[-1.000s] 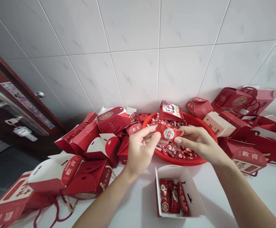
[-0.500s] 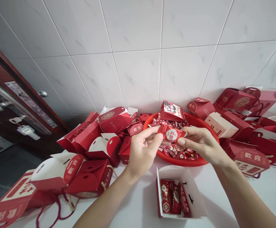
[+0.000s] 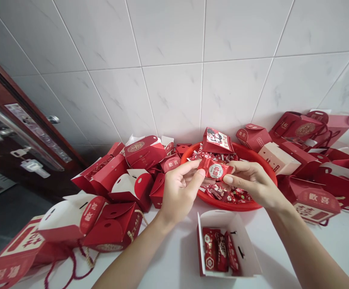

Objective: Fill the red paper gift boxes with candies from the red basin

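Candy point(image 3: 216, 171) — left hand point(image 3: 181, 190) and right hand point(image 3: 255, 182) are pinching its ends — is hanging over a red basin point(image 3: 237, 206), an open box point(image 3: 249, 261) (sweets point(image 3: 222, 255) inside) sitting nearer.

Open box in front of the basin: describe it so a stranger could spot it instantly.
On the white table, find the red basin. In front of it, an open box, white inside, holds red packets. Unlike the boxes heaped at either side, it stands alone.
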`<state>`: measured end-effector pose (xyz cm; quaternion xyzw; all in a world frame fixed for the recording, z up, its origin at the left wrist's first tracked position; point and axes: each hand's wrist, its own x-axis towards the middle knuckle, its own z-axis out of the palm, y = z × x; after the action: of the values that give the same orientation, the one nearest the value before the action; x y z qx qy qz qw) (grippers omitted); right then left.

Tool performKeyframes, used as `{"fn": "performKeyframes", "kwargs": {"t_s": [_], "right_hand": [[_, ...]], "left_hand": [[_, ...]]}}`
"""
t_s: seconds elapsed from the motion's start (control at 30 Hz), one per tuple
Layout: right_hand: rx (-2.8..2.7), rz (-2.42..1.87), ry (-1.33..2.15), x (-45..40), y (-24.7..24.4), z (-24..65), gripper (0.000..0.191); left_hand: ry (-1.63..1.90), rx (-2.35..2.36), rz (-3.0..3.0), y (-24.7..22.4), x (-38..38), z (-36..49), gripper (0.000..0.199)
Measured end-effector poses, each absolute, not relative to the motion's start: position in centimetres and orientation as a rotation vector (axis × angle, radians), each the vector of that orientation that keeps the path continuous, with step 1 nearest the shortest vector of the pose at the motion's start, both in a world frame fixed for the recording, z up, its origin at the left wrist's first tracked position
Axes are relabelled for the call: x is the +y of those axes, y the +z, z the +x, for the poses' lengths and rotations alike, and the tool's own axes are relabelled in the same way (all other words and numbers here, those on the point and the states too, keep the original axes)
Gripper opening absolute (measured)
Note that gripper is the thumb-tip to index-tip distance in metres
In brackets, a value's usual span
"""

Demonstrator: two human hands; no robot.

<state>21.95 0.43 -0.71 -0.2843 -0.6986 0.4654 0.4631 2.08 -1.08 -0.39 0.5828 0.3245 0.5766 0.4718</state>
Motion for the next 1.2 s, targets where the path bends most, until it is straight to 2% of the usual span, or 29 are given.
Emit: {"fn": "performKeyframes", "kwargs": {"t_s": [0.23,0.47,0.77,0.9,0.97,1.1,1.2], "right_hand": [[-1.772,-0.637,1.186,0.7,-0.9,22.3,0.023],[-1.841,-0.679,1.145,0.5,-0.5,22.2,0.025],[-1.917,-0.853,0.980,0.0,0.0,22.4,0.029],[-1.903,-0.861,0.912,-0.6,0.6,22.3,0.026],[-1.891,-0.845,0.913,-0.9,0.8,22.2,0.023],[-1.911,-0.826,0.917,-1.3,1.1,22.5,0.016],[-1.912,-0.849,0.959,-1.3,1.1,22.9,0.022]], "left_hand": [[1.378,0.754,1.394,0.0,-0.9,2.0,0.019],[1.182,0.693,1.385,-0.2,-0.4,1.8,0.021],[1.147,0.772,1.624,-0.5,-0.3,1.4,0.018],[1.157,0.864,1.862,-0.4,-0.5,1.2,0.028],[1.128,0.863,1.908,-0.5,-0.5,1.1,0.028],[1.047,0.782,1.755,-0.5,-0.3,1.3,0.022],[1.077,0.754,1.673,-0.4,0.1,1.4,0.023]]}}
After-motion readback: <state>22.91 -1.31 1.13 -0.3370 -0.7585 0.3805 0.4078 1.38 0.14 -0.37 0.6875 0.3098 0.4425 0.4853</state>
